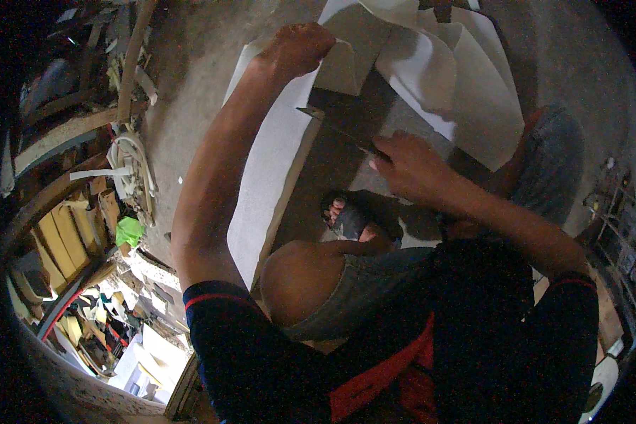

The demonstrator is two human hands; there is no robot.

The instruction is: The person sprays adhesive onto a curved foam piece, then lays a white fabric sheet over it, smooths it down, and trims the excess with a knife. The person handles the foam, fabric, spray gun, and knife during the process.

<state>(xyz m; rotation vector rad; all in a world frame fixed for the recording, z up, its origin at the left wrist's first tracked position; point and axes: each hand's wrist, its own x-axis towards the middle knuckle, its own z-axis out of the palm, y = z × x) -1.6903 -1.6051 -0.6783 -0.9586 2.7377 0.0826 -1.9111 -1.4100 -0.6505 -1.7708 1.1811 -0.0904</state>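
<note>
My left hand [300, 53] is closed on the upper part of a long white sheet [272, 169], which looks like foam or thick padding. That strip runs down past my left forearm to my bent knee. A slit with a small raised corner shows in its right edge, below my left hand. My right hand [410, 168] is closed around a thin knife [364, 147], its handle hidden in the fingers. The dark blade points left toward the slit; whether it touches the sheet I cannot tell. More of the white sheeting [466, 78] lies curled and folded beyond my right hand.
My sandalled foot [350, 219] rests on the grey floor between the hands and my body. Wooden frames [63, 148] and yellowish pieces [60, 240] crowd the left, with a green scrap [129, 232]. A metal rack [622, 233] stands at the right edge.
</note>
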